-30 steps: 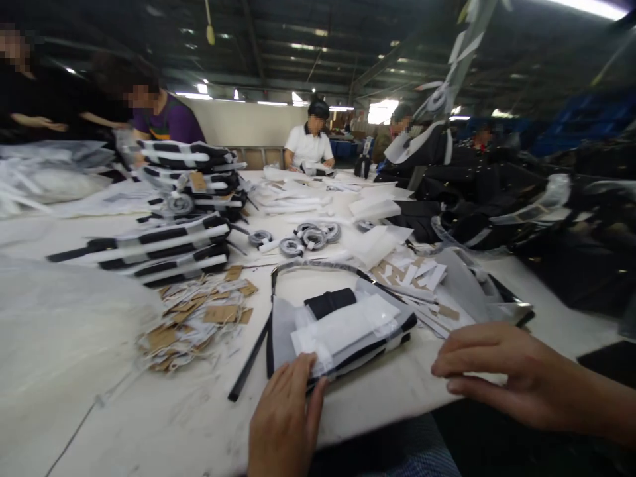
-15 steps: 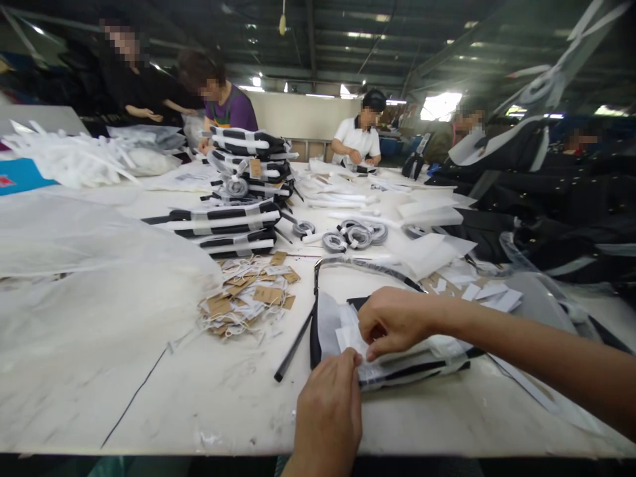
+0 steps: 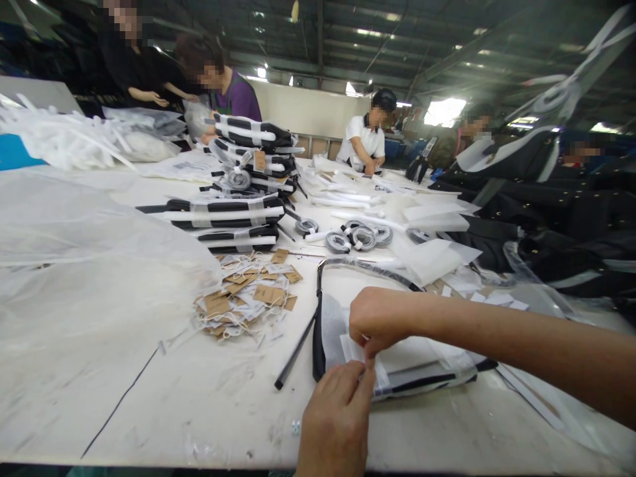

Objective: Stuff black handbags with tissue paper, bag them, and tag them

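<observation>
A black bag (image 3: pixel 318 344) lies on the white table in front of me, with white wrapping sheet (image 3: pixel 334 324) over it and a plastic-covered handle (image 3: pixel 368 264) looping away behind. My left hand (image 3: pixel 338 414) is closed at the bag's near edge, its fingertips pinched on the white wrapping. My right hand (image 3: pixel 380 321) reaches in from the right and is curled above the wrapping, its fingertips meeting the left ones. What lies between the right fingers is hidden. A black strap (image 3: pixel 297 349) sticks out from the bag's left side.
Brown and white tags (image 3: pixel 248 298) are heaped left of the bag. Wrapped black bags (image 3: pixel 223 215) are stacked behind them, beside coiled straps (image 3: pixel 362 237). Clear plastic (image 3: pixel 99 265) covers the left side. Black bags (image 3: pixel 571 218) pile up at right. Several people work across the table.
My right hand has moved slightly left and down, bringing its fingertips against my left hand. The near edge of the wrapped bag has shifted a little. The camera view has tilted slightly.
</observation>
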`<state>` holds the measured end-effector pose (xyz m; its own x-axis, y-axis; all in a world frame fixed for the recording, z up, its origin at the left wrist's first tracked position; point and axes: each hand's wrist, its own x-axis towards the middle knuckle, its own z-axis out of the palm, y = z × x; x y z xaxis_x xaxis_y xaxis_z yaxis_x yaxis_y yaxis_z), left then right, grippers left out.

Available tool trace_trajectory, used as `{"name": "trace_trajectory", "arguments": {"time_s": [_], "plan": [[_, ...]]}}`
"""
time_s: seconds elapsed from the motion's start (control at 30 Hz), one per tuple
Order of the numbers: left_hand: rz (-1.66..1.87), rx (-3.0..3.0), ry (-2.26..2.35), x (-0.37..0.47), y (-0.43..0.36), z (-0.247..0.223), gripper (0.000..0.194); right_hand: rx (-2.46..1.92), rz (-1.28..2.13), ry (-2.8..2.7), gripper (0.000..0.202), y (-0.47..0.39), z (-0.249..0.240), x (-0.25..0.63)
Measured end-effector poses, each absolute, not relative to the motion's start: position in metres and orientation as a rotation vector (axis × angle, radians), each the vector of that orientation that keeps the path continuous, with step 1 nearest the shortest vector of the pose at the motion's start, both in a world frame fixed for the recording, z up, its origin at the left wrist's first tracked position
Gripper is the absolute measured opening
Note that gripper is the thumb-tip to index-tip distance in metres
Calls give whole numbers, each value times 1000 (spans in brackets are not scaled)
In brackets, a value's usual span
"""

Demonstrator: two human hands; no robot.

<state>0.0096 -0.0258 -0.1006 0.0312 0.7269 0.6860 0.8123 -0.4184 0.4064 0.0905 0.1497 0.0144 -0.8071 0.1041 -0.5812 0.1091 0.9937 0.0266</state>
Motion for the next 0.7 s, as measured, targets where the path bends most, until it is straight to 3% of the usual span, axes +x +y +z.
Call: {"name": "trace_trajectory", "arguments": {"time_s": [0.23, 0.43, 0.57, 0.7], "plan": [[-1305, -2069, -1533, 16, -25, -111, 45, 83, 82, 2401, 24, 147, 11, 71], [-1282, -2115, -1460, 14, -24, -118, 47, 221, 36, 2380, 53, 170, -6, 66], [-1258, -2157, -1497, 15, -24, -121, 38, 504, -261, 2407, 51, 198, -22, 74], [-1313, -2145, -1551, 21, -25, -133, 39, 715, -330, 2547, 43, 219, -23, 92]]}}
